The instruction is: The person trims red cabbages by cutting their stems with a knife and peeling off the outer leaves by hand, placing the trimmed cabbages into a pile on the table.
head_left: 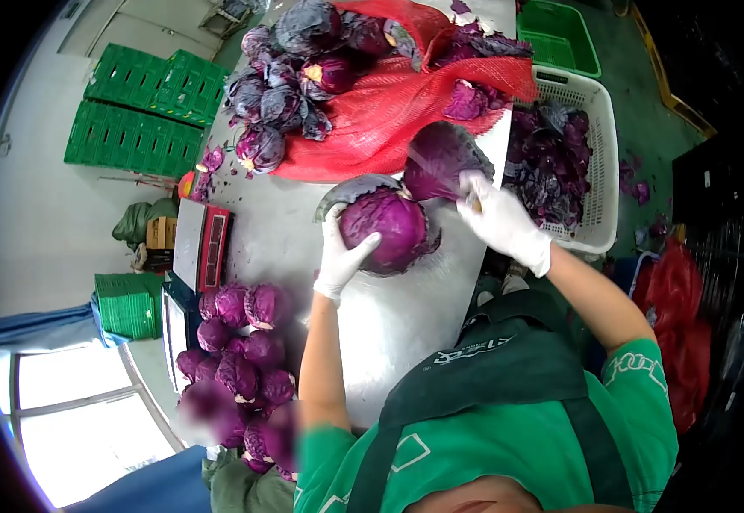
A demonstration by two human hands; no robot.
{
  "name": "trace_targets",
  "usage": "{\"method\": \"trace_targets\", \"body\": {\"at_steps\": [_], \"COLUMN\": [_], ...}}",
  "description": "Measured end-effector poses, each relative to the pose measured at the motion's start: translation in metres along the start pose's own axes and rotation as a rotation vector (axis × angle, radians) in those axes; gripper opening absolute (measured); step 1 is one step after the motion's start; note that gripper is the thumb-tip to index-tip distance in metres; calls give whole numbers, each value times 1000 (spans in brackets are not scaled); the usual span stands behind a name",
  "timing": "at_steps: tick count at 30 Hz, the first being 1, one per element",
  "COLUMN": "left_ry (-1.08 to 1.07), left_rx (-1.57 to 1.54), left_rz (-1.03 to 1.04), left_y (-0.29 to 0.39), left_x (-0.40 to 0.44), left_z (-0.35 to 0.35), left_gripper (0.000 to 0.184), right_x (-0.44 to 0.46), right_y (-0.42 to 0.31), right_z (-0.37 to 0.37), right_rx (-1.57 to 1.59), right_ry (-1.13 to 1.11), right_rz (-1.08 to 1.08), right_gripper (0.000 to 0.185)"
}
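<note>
My left hand (pixel 344 259), in a white glove, grips a red cabbage (pixel 393 229) from its left side, thumb across the front. A loosened dark outer leaf (pixel 350 190) stands off the head's far side. My right hand (pixel 502 221), also gloved, is closed around what looks like a knife, its short handle (pixel 475 203) showing at the fingers and its thin blade blurred. The blade lies over a large dark purple leaf (pixel 444 158) beside the cabbage. Whether that leaf is still attached to the head, I cannot tell.
Untrimmed cabbages (pixel 278 94) lie by a red mesh sack (pixel 363 137) at the table's far end. Peeled heads (pixel 239 350) pile up at left, near a red-framed scale (pixel 212 248). A white crate (pixel 602 171) of leaves stands at right, a green crate (pixel 560 34) beyond.
</note>
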State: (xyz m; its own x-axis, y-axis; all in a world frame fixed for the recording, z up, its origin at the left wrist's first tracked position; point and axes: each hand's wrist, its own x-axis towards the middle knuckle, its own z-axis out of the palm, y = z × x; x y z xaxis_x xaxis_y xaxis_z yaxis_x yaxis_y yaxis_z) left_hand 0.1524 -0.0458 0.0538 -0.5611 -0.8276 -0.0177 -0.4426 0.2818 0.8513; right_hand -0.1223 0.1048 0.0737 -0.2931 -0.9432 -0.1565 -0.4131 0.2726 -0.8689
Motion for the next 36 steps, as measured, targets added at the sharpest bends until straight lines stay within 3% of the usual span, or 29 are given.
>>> {"method": "trace_targets", "body": {"at_steps": [1,3,6,7,9,19,23,26,29,31,32,34,36], "left_ry": [-43,-92,-64,-73,-78,-73,-18,44,79,60,17,-14,-13], "left_rx": [-112,-187,-178,-169,-232,-256,-169,75,189,84,-5,-470,-552], "left_rz": [-60,-120,-166,-173,-222,-140,-117,-12,4,-38,-71,-213,-268], "left_y": [5,-3,-12,-12,-10,-8,1,2,7,-2,-20,-32,-51], "left_x": [-2,-6,-16,-19,-24,-26,-28,-34,-38,-32,-25,-11,9], "left_z": [-5,-12,-14,-14,-14,-7,3,11,16,8,-2,-17,-35], "left_gripper": [88,94,101,101,104,111,111,111,111,111,106,89,78], "right_x": [-9,-26,-37,-35,-32,-15,-11,-9,-10,-4,6,32,59], "right_y": [24,34,28,28,27,16,22,31,26,44,51,22,8], "right_z": [17,38,53,56,65,81,80,80,71,87,96,93,95], "right_rx": [42,138,28,-7,-9,-272,-294,-305,-347,-310,-302,-344,-387], "right_ry": [6,215,143,55,37,-124,-148,-176,-333,-167,-185,-353,-327], "right_rz": [28,-234,-229,-182,-271,-243,-220,-183,-49,-250,-263,-117,-188], "right_gripper": [22,21,29,27,24,19,17,19,28,32,34,32,27]}}
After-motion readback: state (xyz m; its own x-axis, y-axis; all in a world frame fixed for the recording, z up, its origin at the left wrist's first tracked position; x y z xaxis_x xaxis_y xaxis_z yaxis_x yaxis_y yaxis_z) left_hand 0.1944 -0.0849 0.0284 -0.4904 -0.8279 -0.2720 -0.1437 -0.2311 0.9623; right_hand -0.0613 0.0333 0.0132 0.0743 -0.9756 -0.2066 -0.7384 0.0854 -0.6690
